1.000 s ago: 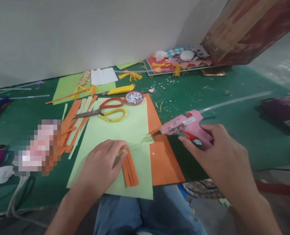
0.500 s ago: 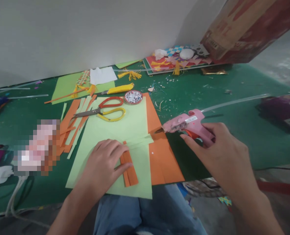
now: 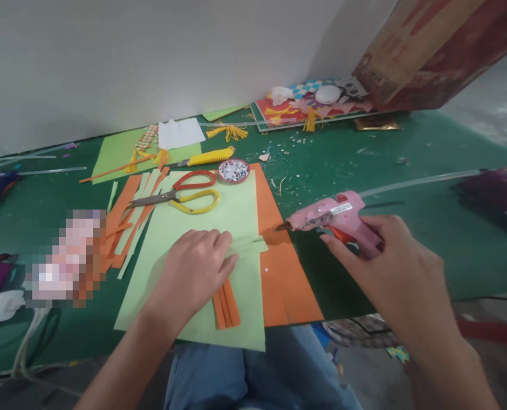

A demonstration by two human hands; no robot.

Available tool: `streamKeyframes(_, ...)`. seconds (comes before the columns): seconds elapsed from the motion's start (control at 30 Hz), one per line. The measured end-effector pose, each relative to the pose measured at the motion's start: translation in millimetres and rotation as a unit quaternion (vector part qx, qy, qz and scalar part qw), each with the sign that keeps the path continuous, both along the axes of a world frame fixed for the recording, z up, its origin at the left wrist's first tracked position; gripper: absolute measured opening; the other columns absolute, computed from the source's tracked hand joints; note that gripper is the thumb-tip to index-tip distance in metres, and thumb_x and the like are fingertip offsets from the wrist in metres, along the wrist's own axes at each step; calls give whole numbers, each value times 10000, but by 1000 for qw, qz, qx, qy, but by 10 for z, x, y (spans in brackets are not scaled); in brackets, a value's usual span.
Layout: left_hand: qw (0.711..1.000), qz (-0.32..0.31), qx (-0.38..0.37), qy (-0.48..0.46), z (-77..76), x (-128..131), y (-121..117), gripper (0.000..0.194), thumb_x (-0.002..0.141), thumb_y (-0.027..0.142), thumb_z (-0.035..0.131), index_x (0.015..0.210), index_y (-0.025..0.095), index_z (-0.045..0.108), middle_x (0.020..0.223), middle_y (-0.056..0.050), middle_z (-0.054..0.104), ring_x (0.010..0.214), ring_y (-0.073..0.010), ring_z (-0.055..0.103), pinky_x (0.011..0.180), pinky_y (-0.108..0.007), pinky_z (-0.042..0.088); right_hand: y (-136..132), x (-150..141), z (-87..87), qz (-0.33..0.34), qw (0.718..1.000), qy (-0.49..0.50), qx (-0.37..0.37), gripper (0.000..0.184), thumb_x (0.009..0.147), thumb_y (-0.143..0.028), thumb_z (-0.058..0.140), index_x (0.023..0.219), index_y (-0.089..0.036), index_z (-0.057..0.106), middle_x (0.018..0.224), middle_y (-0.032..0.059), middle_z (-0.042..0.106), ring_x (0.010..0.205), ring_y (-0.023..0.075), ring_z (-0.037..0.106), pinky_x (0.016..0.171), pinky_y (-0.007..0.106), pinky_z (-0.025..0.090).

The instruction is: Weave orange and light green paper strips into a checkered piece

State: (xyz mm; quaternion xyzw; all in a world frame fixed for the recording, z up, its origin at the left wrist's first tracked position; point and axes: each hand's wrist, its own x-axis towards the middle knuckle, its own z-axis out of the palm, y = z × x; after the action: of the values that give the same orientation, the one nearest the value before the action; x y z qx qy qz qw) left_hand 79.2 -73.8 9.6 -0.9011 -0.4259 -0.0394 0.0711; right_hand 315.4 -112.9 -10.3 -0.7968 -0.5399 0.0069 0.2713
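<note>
My right hand (image 3: 403, 262) is wrapped around the handle of a pink hot glue gun (image 3: 328, 213), whose nozzle points left over an orange sheet (image 3: 285, 285). Curled over the upper end of some orange paper strips (image 3: 227, 307), my left hand (image 3: 197, 270) presses down with its thumb at their right side; its fingertips are hidden. A pale green paper strip (image 3: 249, 244) runs out to the right from beneath that hand. Under these lies a pale green sheet (image 3: 159, 285), partly covering the orange one.
Scissors (image 3: 153, 199) with red and yellow handles lie behind my left hand, near a yellow utility knife (image 3: 211, 155) and a small dish of gems (image 3: 233, 170). Cut paper strips (image 3: 129, 228) lie left. A white power strip (image 3: 1, 306) sits at far left; a cardboard box (image 3: 428, 57) stands back right.
My left hand has moved slightly up and right, to the upper end of the orange strips, uncovering more of their length. The glue gun in my right hand has shifted a little right.
</note>
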Motion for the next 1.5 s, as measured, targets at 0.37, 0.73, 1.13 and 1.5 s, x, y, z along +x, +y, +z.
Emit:
streamKeyframes(0.37,999,-22,6,42,69,7,44,195,875,129,479,748,179,617,641,-18,631,590,-170,594,568,-290,421,-5,13,21,-7,1000,10,-10,491,727,-702,421,815,-223,481,699,85,593,569,217,533,538,327,381)
streamKeyframes(0.73,998,-41,22,34,92,-5,18,102,822,182,573,735,172,624,652,-17,637,588,-188,601,557,-309,427,29,44,-45,-15,1000,4,-1,606,654,-798,354,800,-224,485,675,72,589,554,238,548,520,333,396)
streamKeyframes(1.13,996,29,-63,-56,81,-100,18,119,824,121,472,795,188,567,686,12,649,644,-172,614,583,-287,393,-63,-60,6,1,998,-58,37,542,761,-711,389,860,-198,536,685,75,613,550,207,548,496,298,365)
streamKeyframes(1.5,978,76,-131,-142,42,-268,-46,129,887,241,447,898,224,574,869,15,716,787,-167,668,661,-261,447,13,-449,-70,161,975,-117,95,217,864,-392,474,898,-187,541,737,66,630,612,198,558,573,299,394)
